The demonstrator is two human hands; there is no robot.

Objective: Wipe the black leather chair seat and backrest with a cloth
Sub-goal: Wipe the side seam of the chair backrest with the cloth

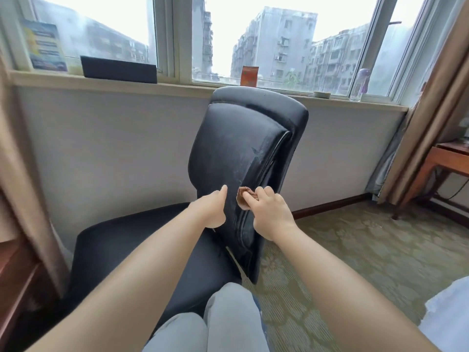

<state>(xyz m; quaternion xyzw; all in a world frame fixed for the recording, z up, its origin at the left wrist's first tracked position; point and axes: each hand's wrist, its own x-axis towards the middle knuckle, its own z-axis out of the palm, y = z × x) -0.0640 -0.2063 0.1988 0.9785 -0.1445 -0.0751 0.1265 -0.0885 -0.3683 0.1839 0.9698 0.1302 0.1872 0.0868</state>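
The black leather chair stands under the window, its backrest (pixel 243 138) rising in the middle and its seat (pixel 132 245) spreading to the lower left. My left hand (pixel 210 209) rests on the lower front of the backrest, fingers straight along the leather. My right hand (pixel 269 212) grips a small brown cloth (pixel 244 196) and holds it against the right edge of the backrest, low down. Most of the cloth is hidden inside my fingers. My knees in grey trousers (pixel 228 318) are against the seat's near edge.
A windowsill (pixel 177 86) carries a black box (pixel 119 69), an orange carton (pixel 249 76), a small dish (pixel 321 94) and a clear bottle (pixel 359 85). Curtains hang at both sides. A wooden side table (pixel 441 168) stands at the right, on patterned carpet (pixel 355 240).
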